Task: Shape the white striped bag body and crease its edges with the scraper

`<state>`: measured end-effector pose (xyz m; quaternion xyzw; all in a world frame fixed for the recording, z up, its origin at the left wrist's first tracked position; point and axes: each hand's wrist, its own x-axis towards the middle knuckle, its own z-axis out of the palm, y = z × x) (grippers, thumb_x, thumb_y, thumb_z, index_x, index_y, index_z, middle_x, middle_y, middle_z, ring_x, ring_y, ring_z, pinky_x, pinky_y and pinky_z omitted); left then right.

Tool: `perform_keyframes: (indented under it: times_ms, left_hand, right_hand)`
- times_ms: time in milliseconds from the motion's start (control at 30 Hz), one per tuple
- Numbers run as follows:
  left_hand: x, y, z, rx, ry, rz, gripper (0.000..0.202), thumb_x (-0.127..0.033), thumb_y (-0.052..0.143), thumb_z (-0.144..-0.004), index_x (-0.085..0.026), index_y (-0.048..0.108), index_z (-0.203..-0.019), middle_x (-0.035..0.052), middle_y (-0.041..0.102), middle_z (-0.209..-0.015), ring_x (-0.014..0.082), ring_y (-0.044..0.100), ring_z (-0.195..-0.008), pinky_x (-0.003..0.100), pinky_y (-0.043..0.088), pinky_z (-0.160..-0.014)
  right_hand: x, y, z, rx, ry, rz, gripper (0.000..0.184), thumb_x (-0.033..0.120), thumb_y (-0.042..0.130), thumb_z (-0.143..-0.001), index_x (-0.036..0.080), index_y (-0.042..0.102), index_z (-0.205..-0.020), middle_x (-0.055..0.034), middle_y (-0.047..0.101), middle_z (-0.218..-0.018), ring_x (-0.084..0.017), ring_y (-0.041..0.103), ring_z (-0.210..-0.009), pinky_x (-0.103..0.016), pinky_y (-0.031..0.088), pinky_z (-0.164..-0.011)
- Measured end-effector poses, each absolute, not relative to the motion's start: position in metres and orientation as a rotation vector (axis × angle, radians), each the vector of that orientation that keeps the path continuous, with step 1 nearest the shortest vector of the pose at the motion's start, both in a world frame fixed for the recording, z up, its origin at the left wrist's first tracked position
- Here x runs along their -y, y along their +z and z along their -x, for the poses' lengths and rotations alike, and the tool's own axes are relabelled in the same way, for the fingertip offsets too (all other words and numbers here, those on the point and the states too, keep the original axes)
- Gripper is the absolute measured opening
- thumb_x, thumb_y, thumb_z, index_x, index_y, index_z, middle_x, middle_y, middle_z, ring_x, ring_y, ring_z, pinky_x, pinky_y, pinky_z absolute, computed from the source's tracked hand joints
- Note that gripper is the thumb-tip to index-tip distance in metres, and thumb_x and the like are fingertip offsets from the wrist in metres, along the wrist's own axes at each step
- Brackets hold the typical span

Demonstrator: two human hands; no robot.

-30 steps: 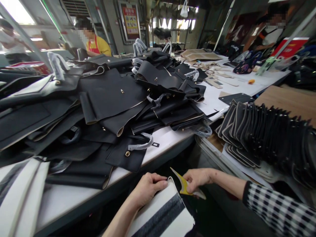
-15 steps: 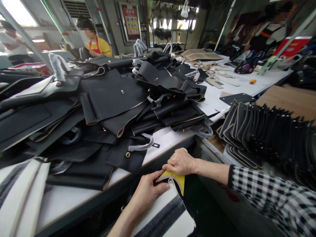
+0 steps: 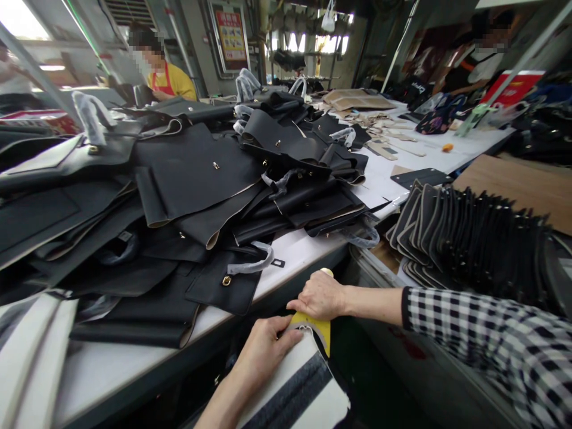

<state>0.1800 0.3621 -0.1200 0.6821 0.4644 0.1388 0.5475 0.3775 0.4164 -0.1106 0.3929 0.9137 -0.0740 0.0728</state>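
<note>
In my right hand [image 3: 319, 296] is a flat yellow tool [image 3: 325, 329] with a curved inner edge, gripped from above in a closed fist. The tool's curved edge lies around the top corner of a white piece with a dark stripe [image 3: 324, 406]; a black edge shows along that piece's right side. My left hand [image 3: 264, 350] holds the piece near the same corner, thumb on its white face and fingers bent at its top edge. Those fingertips sit close to the tool, and whether they touch it is unclear.
Black bag panels [image 3: 187, 173] with plastic-wrapped handles are heaped over the white table [image 3: 292, 244]. White strips [image 3: 31, 357] lie at the lower left. Dark padded pieces [image 3: 482, 244] stand in a row at right. People [image 3: 176, 83] work in the background.
The view has shifted slightly, so the scene sits a little further left. My right hand and the yellow tool have moved slightly down at the corner. Both hands keep their grip.
</note>
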Motion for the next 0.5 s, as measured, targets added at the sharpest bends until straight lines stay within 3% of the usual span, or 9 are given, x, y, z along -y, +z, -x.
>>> perform_keyframes:
  times_ms: [133,333,500]
  left_hand:
    - [-0.36,-0.124,-0.181,-1.118,0.311,-1.718,0.031,-0.037,0.053,-0.09,-0.014,0.061,-0.069,-0.0033,0.053,-0.063,0.0116,0.042,-0.062,0.025,0.024,-0.057]
    - [-0.356,-0.127,-0.184,-1.151,0.303,-1.847,0.033,-0.037,0.05,-0.093,-0.017,0.058,-0.069,-0.0006,0.06,-0.065,0.0122,0.05,-0.06,0.026,0.028,-0.058]
    - [-0.351,-0.13,-0.186,-1.122,0.319,-1.894,0.036,-0.041,0.043,-0.095,-0.02,0.06,-0.073,0.0042,0.068,-0.075,0.0186,0.061,-0.07,0.027,0.036,-0.062]
  right_hand:
    - [-0.413,-0.11,-0.374,-2.685,-0.221,-1.199,0.067,0.051,0.025,-0.102,0.02,0.078,-0.076,-0.0115,0.075,-0.074,-0.029,0.072,-0.075,-0.034,0.043,-0.064]
    - [-0.409,-0.115,-0.373,-2.619,-0.29,-1.257,0.066,0.052,0.027,-0.102,0.018,0.079,-0.078,-0.0129,0.075,-0.077,-0.031,0.072,-0.079,-0.037,0.048,-0.069]
    - [-0.402,-0.099,-0.372,-2.51,-0.313,-1.265,0.062,0.049,0.026,-0.103,0.018,0.078,-0.09,-0.0129,0.076,-0.085,-0.033,0.072,-0.088,-0.042,0.053,-0.073]
